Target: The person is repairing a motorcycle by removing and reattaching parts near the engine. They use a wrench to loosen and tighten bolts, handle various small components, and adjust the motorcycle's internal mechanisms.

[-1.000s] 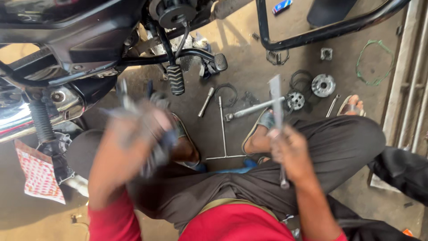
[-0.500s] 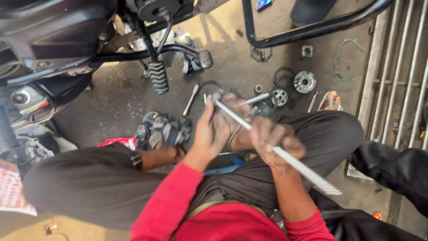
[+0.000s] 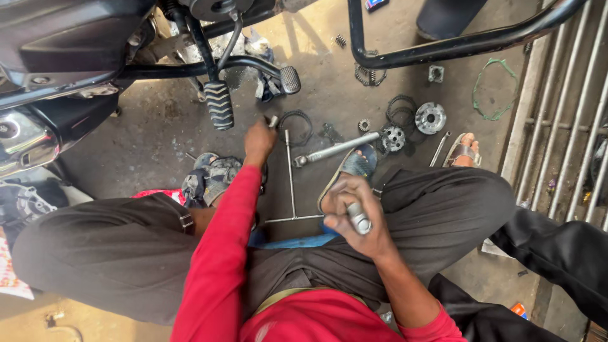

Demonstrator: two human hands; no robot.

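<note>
Head view, blue packet (image 3: pixel 376 4) top edge, orange packet (image 3: pixel 518 310) lower right

1. Tool (image 3: pixel 358 218) in right hand (image 3: pixel 354 212): bright smooth metal.
2. Small piece (image 3: pixel 273 121) at left hand (image 3: pixel 259 140): dull grey metal.
3. T-wrench (image 3: pixel 290 183): thin bare steel, slightly shiny.
4. Ratchet (image 3: pixel 335 149), at 1 o'clock from the T-wrench: polished metal.
5. Hub (image 3: pixel 430 118): cast metal, satin grey.
6. Footpeg (image 3: pixel 219 104): ribbed matt black rubber.
7. Floor (image 3: pixel 158 139): rough, stained concrete.
8. Sleeve (image 3: pixel 221 253): red cloth, matt.
9. Gasket (image 3: pixel 494 88): thin green, paper-like.
</note>
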